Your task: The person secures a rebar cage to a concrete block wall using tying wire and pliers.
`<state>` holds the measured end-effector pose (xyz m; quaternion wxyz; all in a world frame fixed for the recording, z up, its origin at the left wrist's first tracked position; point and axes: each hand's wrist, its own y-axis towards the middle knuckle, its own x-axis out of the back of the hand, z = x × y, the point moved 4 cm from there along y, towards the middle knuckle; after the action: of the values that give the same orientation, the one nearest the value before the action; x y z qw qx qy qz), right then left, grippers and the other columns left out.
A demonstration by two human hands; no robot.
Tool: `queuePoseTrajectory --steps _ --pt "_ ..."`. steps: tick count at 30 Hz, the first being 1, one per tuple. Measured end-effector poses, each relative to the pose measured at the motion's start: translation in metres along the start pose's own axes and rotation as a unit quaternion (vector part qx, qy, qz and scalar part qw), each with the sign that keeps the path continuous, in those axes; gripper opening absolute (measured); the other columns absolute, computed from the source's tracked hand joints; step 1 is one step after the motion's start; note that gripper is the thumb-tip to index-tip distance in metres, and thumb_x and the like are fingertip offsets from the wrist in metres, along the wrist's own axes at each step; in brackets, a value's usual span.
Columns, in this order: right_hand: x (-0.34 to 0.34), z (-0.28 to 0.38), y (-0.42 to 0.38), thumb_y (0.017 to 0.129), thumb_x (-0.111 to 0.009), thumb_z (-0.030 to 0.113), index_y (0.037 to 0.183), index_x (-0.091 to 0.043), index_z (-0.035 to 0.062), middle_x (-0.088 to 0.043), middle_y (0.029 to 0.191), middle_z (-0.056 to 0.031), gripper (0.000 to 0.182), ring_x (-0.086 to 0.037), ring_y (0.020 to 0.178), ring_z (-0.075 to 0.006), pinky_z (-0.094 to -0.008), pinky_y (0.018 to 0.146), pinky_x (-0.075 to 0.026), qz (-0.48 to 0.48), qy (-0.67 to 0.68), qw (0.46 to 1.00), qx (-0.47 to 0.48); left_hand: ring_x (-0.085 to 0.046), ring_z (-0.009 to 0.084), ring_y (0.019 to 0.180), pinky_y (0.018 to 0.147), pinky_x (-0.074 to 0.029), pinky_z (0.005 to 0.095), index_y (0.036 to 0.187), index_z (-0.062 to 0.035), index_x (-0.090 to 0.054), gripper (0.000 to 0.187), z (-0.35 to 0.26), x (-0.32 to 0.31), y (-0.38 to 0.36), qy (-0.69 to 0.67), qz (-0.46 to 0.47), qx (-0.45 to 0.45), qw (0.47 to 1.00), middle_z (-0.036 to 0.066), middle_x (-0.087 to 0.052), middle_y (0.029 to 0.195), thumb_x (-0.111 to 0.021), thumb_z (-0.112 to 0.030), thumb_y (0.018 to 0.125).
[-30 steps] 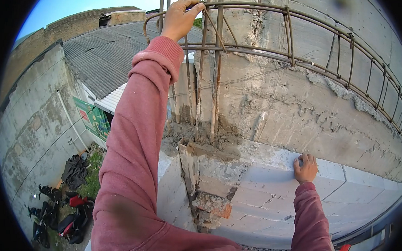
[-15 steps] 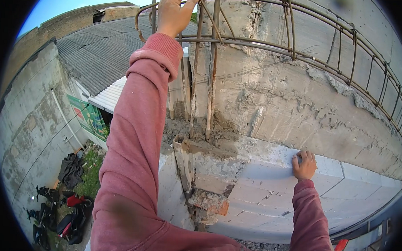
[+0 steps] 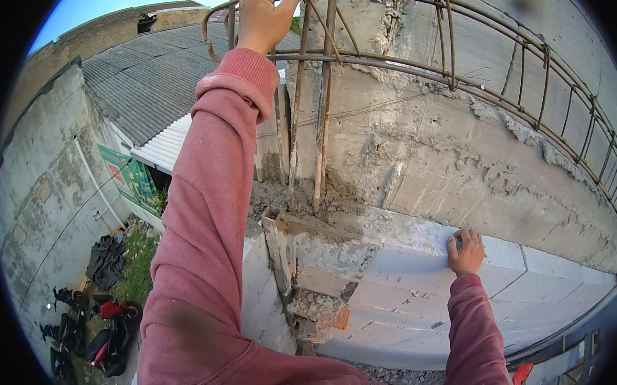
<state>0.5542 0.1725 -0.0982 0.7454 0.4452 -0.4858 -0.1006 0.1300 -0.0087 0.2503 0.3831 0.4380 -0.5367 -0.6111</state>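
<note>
We face a rough, mortar-smeared grey concrete wall (image 3: 462, 151) that fills the far middle and right, with a lower wall of smooth white rectangular blocks (image 3: 414, 293) along its near side. Across the far side runs a long cage of brown ribbed steel bars and thin hoops (image 3: 450, 44), curving away to the right; its left end crosses a cluster of upright rusty steel rods (image 3: 323, 124) rising from a lumpy patch of damp grey mortar (image 3: 335, 204) near the centre. At that left end, our bare left hand (image 3: 264, 18), below its rolled dusty-pink cuff (image 3: 239, 79), is raised to the top bar with the fingers bent round it towards the thumb; the upper edge cuts off part of the fingers, so we cannot tell how tight the hold is. Our bare right hand (image 3: 465, 252), on the near right, rests on the top of the white blocks, fingers loosely curled and holding nothing. We judge the step in hand to be steadying the cage by its end while the right hand braces us; any further shift would call for a firm left hold and for that support.
</note>
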Motion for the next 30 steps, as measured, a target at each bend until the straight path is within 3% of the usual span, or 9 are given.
queuePoseTrajectory --steps 5,7,11,12,14,16,19,29,30 --pt "-0.003 -0.001 0.000 0.074 -0.060 0.028 0.078 -0.061 0.0090 -0.059 0.082 -0.0076 0.020 -0.055 0.082 -0.0298 -0.0408 0.071 -0.044 0.002 0.019 1.000 -0.005 -0.063 0.0279 0.070 0.065 -0.047 0.0369 0.082 0.0004 -0.067 0.020 -0.002 -0.001 0.001 -0.017 -0.013 -0.007 1.000 0.017 -0.065 0.074 -0.063 -0.019 0.082" --pt "-0.002 -0.003 -0.001 0.073 -0.060 0.030 0.079 -0.062 0.0099 -0.060 0.083 -0.0072 0.021 -0.056 0.084 -0.0291 -0.0415 0.072 -0.044 0.005 0.007 1.000 -0.013 -0.062 0.0211 0.087 0.080 -0.046 0.0318 0.100 -0.0081 -0.070 0.027 0.025 -0.005 -0.001 0.030 0.015 0.002 0.999 0.007 -0.067 0.095 -0.062 -0.031 0.087" --pt "-0.003 -0.009 -0.005 0.075 -0.061 0.034 0.082 -0.063 0.0101 -0.060 0.089 -0.0083 0.025 -0.054 0.092 -0.0280 -0.0414 0.078 -0.043 0.012 0.023 0.999 -0.038 -0.059 0.0170 0.102 0.089 -0.043 0.0272 0.117 -0.0081 -0.063 0.033 0.061 -0.008 0.001 0.002 0.089 0.090 0.992 0.007 -0.064 0.112 -0.054 -0.030 0.094" --pt "-0.003 -0.010 -0.007 0.077 -0.060 0.036 0.086 -0.064 0.0101 -0.060 0.092 -0.0087 0.028 -0.053 0.096 -0.0270 -0.0410 0.083 -0.041 0.030 0.028 0.998 -0.054 -0.057 0.0158 0.109 0.090 -0.044 0.0292 0.118 -0.0063 -0.061 0.031 0.104 -0.013 0.006 0.050 0.097 0.031 0.994 0.006 -0.060 0.121 -0.047 -0.025 0.097" --pt "-0.002 -0.011 -0.007 0.078 -0.058 0.039 0.094 -0.064 0.0097 -0.059 0.100 -0.0091 0.034 -0.051 0.102 -0.0267 -0.0402 0.086 -0.041 0.074 0.011 0.995 -0.067 -0.058 0.0199 0.106 0.089 -0.044 0.0320 0.119 -0.0069 -0.060 0.035 0.130 -0.018 0.012 0.097 0.113 0.023 0.989 0.011 -0.064 0.111 -0.050 -0.030 0.096" --pt "-0.006 -0.013 -0.008 0.077 -0.057 0.040 0.091 -0.063 0.0091 -0.058 0.097 -0.0096 0.034 -0.052 0.098 -0.0271 -0.0399 0.083 -0.042 0.057 -0.005 0.996 -0.061 -0.058 0.0269 0.097 0.084 -0.046 0.0360 0.113 -0.0039 -0.062 0.036 0.064 -0.006 0.005 0.237 0.099 -0.034 0.966 0.015 -0.064 0.103 -0.053 -0.033 0.093" --pt "-0.004 -0.013 -0.009 0.076 -0.058 0.039 0.089 -0.063 0.0087 -0.058 0.094 -0.0100 0.034 -0.053 0.095 -0.0273 -0.0397 0.080 -0.043 0.045 -0.001 0.998 -0.053 -0.059 0.0374 0.085 0.076 -0.048 0.0418 0.102 0.0008 -0.065 0.042 0.032 0.005 0.005 0.308 0.074 -0.053 0.947 0.022 -0.064 0.092 -0.057 -0.038 0.090" --pt "-0.005 -0.014 -0.007 0.075 -0.057 0.040 0.093 -0.064 0.0086 -0.060 0.096 -0.0099 0.037 -0.053 0.097 -0.0263 -0.0398 0.081 -0.041 0.066 0.002 0.996 -0.055 -0.059 0.0372 0.081 0.073 -0.048 0.0422 0.095 -0.0005 -0.067 0.041 0.029 0.003 0.005 0.322 0.062 -0.038 0.944 0.022 -0.064 0.090 -0.057 -0.040 0.090" --pt "-0.005 -0.014 -0.008 0.075 -0.057 0.040 0.092 -0.064 0.0084 -0.059 0.096 -0.0103 0.036 -0.053 0.096 -0.0267 -0.0398 0.081 -0.042 0.060 0.005 0.997 -0.054 -0.060 0.0356 0.080 0.072 -0.048 0.0418 0.098 -0.0035 -0.067 0.038 0.028 0.002 0.004 0.410 0.076 -0.101 0.903 0.020 -0.064 0.091 -0.056 -0.039 0.091"
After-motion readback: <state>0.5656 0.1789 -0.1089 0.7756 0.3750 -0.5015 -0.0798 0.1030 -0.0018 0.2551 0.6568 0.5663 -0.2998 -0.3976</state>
